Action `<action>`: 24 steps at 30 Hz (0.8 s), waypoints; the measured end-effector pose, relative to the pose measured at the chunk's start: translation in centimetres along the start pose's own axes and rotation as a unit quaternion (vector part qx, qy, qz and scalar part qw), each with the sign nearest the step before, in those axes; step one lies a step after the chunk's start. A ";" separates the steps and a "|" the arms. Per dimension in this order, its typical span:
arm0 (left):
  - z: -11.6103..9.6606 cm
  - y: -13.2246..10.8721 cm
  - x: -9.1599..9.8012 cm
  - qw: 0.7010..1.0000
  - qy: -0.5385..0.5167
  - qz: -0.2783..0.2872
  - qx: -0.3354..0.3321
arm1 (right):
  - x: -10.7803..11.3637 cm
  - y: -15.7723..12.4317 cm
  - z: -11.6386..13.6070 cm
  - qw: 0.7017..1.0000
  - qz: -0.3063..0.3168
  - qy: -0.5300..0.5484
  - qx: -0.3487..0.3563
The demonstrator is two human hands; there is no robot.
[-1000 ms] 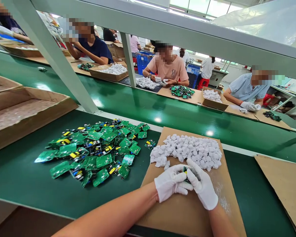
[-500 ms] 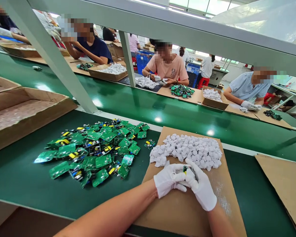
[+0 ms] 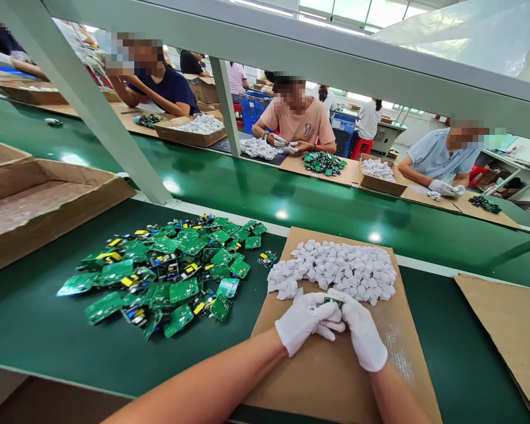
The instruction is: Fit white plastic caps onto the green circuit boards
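Note:
Both of my hands wear white gloves and meet over a cardboard sheet point(image 3: 318, 377). Between the fingertips is a small green circuit board point(image 3: 333, 301), mostly covered by the gloves. My left hand point(image 3: 307, 321) grips its left side, and my right hand point(image 3: 361, 330) closes round the right side. Just beyond the fingers lies a heap of small white wrapped pieces point(image 3: 340, 268) on the cardboard. To the left, a loose pile of green circuit boards point(image 3: 176, 271) with yellow and black parts covers the mat. One single board point(image 3: 267, 258) sits apart, between that pile and the cardboard.
Open cardboard boxes point(image 3: 57, 215) stand at the left. Another cardboard sheet point(image 3: 512, 335) lies at the right edge. A slanted metal post point(image 3: 101, 112) rises behind the boards. Across the green belt point(image 3: 221, 182), several people sit with similar piles and boxes.
The board between my hands has turned so its green edge faces up. My right fingers have shifted slightly and closed in on it. The camera view has moved a little.

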State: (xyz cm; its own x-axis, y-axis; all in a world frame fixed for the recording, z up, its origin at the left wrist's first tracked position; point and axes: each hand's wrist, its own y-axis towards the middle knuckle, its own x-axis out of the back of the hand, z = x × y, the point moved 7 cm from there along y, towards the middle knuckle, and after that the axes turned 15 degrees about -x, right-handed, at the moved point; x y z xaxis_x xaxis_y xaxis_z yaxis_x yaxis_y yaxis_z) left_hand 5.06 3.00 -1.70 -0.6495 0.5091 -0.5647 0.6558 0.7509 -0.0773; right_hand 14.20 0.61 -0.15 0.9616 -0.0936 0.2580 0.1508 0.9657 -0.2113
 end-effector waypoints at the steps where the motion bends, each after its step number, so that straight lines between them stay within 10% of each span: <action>1: 0.0 0.0 0.0 1.000 0.005 -0.001 -0.001 | 0.0 0.0 0.1 1.000 0.004 0.001 0.001; 18: -0.5 -0.1 -0.8 0.996 -0.043 0.073 -0.036 | 0.5 -0.3 0.5 0.992 -0.071 -0.107 0.022; 24: -0.7 -0.2 -0.8 0.998 -0.052 0.024 0.002 | 0.4 -0.1 0.6 1.000 0.009 -0.023 0.018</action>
State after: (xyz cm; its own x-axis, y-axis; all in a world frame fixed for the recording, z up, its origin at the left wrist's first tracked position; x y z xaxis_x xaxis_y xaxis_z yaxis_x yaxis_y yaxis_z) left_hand 5.20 2.69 -0.67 -0.5733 0.4985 -0.6502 0.6878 0.7241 -0.0514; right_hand 14.40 0.63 0.50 0.9522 -0.0665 0.2981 0.1250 0.9754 -0.1816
